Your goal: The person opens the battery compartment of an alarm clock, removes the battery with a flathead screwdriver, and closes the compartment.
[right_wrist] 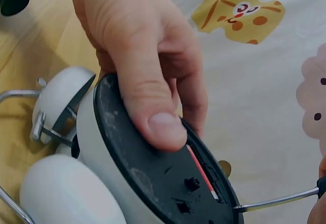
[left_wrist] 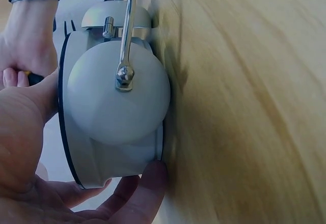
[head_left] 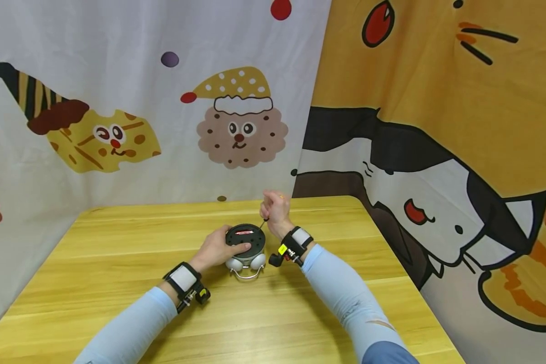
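Left hand (head_left: 216, 248) holds a twin-bell alarm clock (head_left: 255, 238); right hand (head_left: 276, 212) grips a screwdriver (right_wrist: 280, 201) at its edge.
The left thumb rests on the clock's black back (right_wrist: 153, 178), which faces up, with the other fingers round the side; just beyond the thumb, a red strip (right_wrist: 202, 172) sits in a slot. The right hand, farther out and to the right, has its fingers curled round the handle, and the metal shaft slants to the back's rim. On the person's side of the left thumb are two white bells (head_left: 258, 261) and a silver arched handle (head_left: 247, 277). Beneath both hands is a wooden table (head_left: 141, 242); beyond them hangs a cartoon-printed cloth (head_left: 132, 50).
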{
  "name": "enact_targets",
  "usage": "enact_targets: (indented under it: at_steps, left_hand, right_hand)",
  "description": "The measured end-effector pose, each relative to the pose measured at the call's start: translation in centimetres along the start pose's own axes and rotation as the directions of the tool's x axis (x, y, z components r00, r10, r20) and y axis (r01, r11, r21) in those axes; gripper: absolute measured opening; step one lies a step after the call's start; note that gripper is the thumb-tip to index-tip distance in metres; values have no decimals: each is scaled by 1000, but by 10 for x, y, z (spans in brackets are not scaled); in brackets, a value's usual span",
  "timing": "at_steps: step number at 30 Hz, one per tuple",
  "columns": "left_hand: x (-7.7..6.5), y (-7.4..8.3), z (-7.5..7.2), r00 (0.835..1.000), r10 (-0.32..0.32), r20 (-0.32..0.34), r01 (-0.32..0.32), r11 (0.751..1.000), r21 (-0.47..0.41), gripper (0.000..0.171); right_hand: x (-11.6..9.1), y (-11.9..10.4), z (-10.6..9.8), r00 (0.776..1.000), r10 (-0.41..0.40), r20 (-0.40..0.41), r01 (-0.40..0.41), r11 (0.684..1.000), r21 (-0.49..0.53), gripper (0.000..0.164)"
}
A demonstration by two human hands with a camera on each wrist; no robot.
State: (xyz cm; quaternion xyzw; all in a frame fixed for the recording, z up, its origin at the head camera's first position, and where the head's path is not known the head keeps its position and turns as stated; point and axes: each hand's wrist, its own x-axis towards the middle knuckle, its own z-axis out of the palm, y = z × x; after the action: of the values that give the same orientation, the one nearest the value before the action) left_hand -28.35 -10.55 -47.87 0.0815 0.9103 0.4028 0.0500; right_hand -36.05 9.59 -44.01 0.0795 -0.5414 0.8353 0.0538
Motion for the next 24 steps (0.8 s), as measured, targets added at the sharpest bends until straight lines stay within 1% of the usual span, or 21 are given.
enact_targets:
  at_steps: [3, 6, 10, 13, 20, 24]
  left_hand:
    - [0, -1, 0, 1000, -2, -3, 2, 1000, 1, 77]
    - [1, -2, 0, 1000, -2, -2, 2, 1000, -1, 78]
    - [2, -2, 0, 1000, -2, -2, 2, 1000, -2, 78]
    - [2, -2, 1, 1000, -2, -1, 2, 1000, -2, 78]
    - [3, -3, 1, 1000, 0, -6, 0, 1000, -15, 77]
    - [4, -4, 2, 1000, 10, -11, -10, 1000, -17, 76]
  right_hand:
    - [1, 5, 1, 999, -7, 33, 7, 1000, 6, 59]
    - [1, 9, 3, 999, -6, 51, 5, 1000, 8, 60]
    - [2, 12, 5, 997, -10, 75, 10, 1000, 6, 61]
    - [2, 13, 7, 994, -17, 107, 16, 1000, 6, 61]
    - [-1, 16, 9, 976, -66, 209, 74, 997, -32, 60]
    - [-3, 14, 10, 957, -81, 280, 98, 994, -48, 59]
